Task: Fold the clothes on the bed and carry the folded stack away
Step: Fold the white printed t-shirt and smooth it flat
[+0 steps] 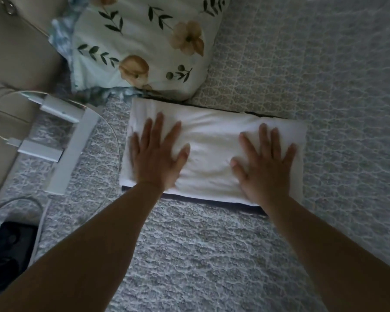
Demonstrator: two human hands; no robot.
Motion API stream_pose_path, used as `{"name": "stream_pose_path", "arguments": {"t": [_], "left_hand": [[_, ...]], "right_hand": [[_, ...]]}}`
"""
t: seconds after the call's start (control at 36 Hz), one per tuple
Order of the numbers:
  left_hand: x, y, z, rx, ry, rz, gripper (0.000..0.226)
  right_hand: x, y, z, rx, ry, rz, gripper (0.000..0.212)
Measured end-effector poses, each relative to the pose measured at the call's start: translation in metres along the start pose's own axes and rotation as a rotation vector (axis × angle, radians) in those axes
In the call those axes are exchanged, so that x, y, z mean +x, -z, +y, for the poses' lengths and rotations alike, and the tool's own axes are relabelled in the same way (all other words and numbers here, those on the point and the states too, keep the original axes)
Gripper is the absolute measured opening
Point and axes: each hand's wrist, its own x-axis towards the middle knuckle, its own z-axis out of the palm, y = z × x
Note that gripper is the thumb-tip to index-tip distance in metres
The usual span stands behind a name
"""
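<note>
Both arms reach forward, left hand (157, 152) and right hand (262, 158) flat, fingers spread, palms pressing the folded white garment (212, 143) on the bed (200, 244).

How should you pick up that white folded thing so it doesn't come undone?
Probably by its two short ends: slide a hand under each end of the white folded cloth, from left and right. It lies flat and long, with a dark layer underneath, so scooping below likely keeps the stack together.

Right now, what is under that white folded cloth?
A dark layer shows along the white folded cloth's near and far edges; the cloth hides the rest. Both hands, left and right, press flat on top.
</note>
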Motion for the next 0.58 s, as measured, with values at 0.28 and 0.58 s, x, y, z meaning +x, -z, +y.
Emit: {"name": "stream_pose_path", "arguments": {"t": [0.28, 0.58], "left_hand": [[-0.022, 0.054, 0.047, 0.054, 0.096, -0.389, 0.061], [-0.121, 0.142, 0.247, -0.096, -0.418, -0.463, 0.064]], "right_hand": [[-0.02, 0.064, 0.014, 0.111, 0.068, -0.269, 0.057], [-0.206, 0.152, 0.157, 0.517, -0.238, -0.125, 0.038]]}}
